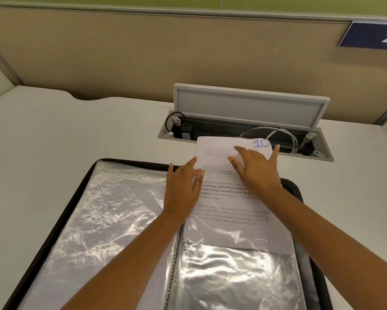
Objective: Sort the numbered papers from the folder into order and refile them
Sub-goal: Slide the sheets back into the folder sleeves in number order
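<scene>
- Head view: the paper marked 10, at one o'clock on the open folder, sits partway in a clear sleeve.
- Thin and limp, it likely buckles; best steered by its edges.
- The left hand and right hand press it, fingers spread flat.

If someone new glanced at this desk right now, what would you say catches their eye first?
Most striking is the printed sheet marked 10 in blue, at the centre, its lower part tucked into a clear sleeve of the open black folder and its top sticking out over the desk. Both hands lie on it, the left hand at its left edge and the right hand spread flat. Just behind, an open cable hatch shows white cables.
</scene>
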